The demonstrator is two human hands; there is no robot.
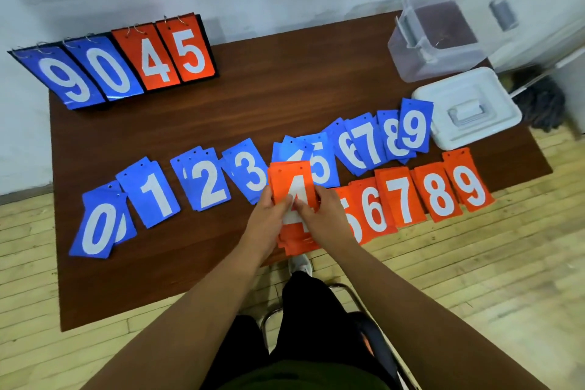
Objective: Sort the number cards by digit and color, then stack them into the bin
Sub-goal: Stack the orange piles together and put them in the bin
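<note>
Both hands hold a small stack of orange cards (291, 180) with a 4 on top, above the table's front edge. My left hand (269, 212) grips its left side, my right hand (319, 209) its right side. Blue card piles run in a row from 0 (95, 228), 1 (152, 193), 2 (205, 184), 3 (250, 171) up to 9 (414, 127). Orange piles 5 to 9 lie to the right, ending with 9 (468, 184). The clear plastic bin (411, 70) stands at the back right.
A flip scoreboard (126, 57) showing 90 and 45 stands at the back left of the brown table (285, 104). The bin's white lid (493, 123) lies right of the blue 9. A chair frame (345, 291) is under me. A mop (544, 104) rests beyond the table.
</note>
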